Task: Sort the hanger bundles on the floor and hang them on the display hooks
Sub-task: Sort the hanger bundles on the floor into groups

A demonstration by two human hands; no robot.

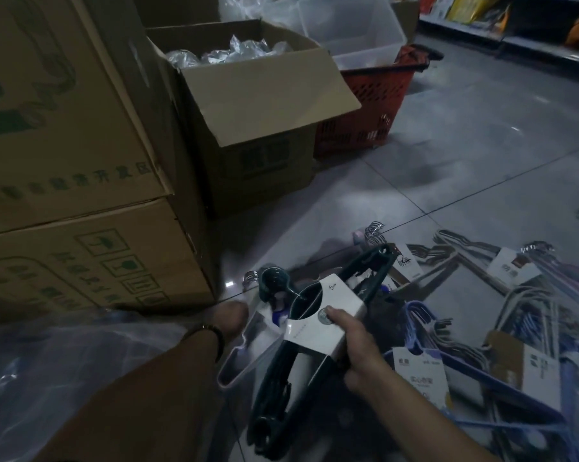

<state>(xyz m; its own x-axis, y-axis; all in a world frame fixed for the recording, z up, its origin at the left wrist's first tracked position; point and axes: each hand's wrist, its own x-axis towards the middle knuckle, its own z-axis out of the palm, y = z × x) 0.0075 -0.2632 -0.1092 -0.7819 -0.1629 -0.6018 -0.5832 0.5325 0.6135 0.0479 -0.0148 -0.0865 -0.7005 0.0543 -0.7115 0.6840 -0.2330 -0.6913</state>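
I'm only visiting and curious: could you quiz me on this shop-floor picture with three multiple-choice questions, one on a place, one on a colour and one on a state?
1. Where does the red basket stand?
A. On the floor, against the cardboard box that holds clear plastic bags
B. On a shelf
C. On top of the stacked boxes

2. What colour are the hangers in the hanger bundle that the right hand grips?
A. Pink
B. Dark green
C. Yellow

3. That cardboard box is:
A. Taped shut
B. Crushed flat
C. Open

Answers:
1 A: the basket sits on the tiles at the box's right side.
2 B: dark green arms stick out of the white sleeve.
3 C: its flaps are folded out and the bags show above the rim.
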